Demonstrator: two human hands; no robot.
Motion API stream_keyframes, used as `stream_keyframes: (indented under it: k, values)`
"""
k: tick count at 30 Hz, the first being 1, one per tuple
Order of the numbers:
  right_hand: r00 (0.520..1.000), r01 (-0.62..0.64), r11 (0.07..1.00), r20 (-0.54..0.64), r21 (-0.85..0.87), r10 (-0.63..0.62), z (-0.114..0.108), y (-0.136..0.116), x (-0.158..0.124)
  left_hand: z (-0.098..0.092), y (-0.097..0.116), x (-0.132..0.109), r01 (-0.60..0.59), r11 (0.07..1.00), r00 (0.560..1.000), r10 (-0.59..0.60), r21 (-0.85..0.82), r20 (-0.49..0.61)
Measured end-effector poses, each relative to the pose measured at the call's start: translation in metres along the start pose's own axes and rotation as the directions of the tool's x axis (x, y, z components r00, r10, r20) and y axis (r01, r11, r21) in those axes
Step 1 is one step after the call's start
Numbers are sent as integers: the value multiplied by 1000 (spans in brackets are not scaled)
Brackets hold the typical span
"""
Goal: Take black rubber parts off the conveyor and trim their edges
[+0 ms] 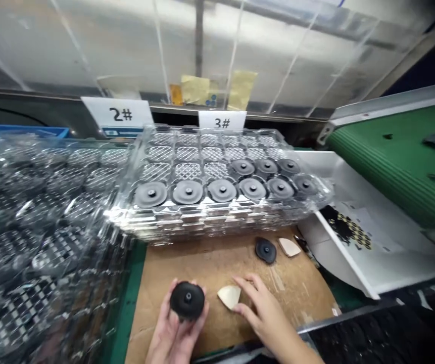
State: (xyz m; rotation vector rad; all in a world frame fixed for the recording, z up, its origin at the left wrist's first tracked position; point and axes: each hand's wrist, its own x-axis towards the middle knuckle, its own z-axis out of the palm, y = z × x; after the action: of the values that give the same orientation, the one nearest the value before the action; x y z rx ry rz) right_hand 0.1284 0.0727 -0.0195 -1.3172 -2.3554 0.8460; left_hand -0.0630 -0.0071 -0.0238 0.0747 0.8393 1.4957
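Okay, down at the bottom middle of the frame, the left hand (172,328) is shut tight around a round black disc (187,300), and the disc sits up off the brown cardboard sheet (285,298). The right hand (266,316) is open, with its fingers spread, and it rests just beside a cream wedge piece (229,297). A little farther up, another black disc (266,250) and another cream piece (289,247) lie on the cardboard. Above them sits a clear plastic tray (209,167) with little pockets. It has six black discs in its front row and three more at the right of the next row. On the left of the frame is a big pile of clear trays (31,242). A white card that says "2#" (116,114) and one that says "3#" (222,120) stand behind the tray. A green belt (391,151) runs along the upper right.
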Motion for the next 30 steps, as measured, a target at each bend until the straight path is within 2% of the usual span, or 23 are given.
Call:
stream_keyframes:
  k: [4, 7, 10, 14, 15, 16, 18, 20, 22, 24, 26, 28, 30]
  values:
    - [997, 33, 997, 71, 75, -38, 26, 11, -6, 11, 19, 10, -129, 983, 992, 128, -133, -22]
    - [986, 105, 984, 117, 147, -122, 31, 3, -5, 27, 26, 12, -117, 982, 993, 113, -146, -38]
    - [984, 119, 974, 112, 194, -142, 10, -14, 15, 43, 27, 10, -61, 988, 997, 54, -144, -49]
    - [997, 77, 967, -49, 244, -67, -37, -55, 45, 60, 21, 4, -50, 994, 998, 45, -93, -49]
    - [988, 123, 955, -125, 271, -92, -46, -68, 49, 63, 20, 2, -42, 995, 998, 38, -94, -46]
    - [972, 215, 939, -151, 268, -179, -53, -81, 50, 65, 19, -1, -22, 995, 999, 17, -101, -45]
    - [937, 348, 900, -125, 263, -326, -61, -102, 49, 69, 19, -6, 32, 994, 997, -39, -108, -63]
    - [925, 359, 888, 17, 288, -379, -61, -114, 47, 70, 20, -12, 48, 994, 993, -58, -99, -99]
    - [928, 320, 905, 99, 281, -359, -59, -119, 46, 71, 20, -16, 31, 997, 992, -39, -70, -120]
    - [935, 347, 909, -6, 230, -355, -57, -120, 46, 73, 20, -20, 39, 998, 993, -45, -58, -105]
    - [908, 419, 882, -96, 216, -408, -59, -118, 41, 74, 21, -24, 65, 996, 994, -70, -59, -85]
    - [890, 448, 858, -38, 251, -454, -65, -115, 31, 74, 24, -29, 75, 996, 995, -79, -58, -67]
    - [910, 389, 888, 49, 247, -412, -75, -110, 19, 74, 27, -32, 67, 997, 996, -69, -33, -58]
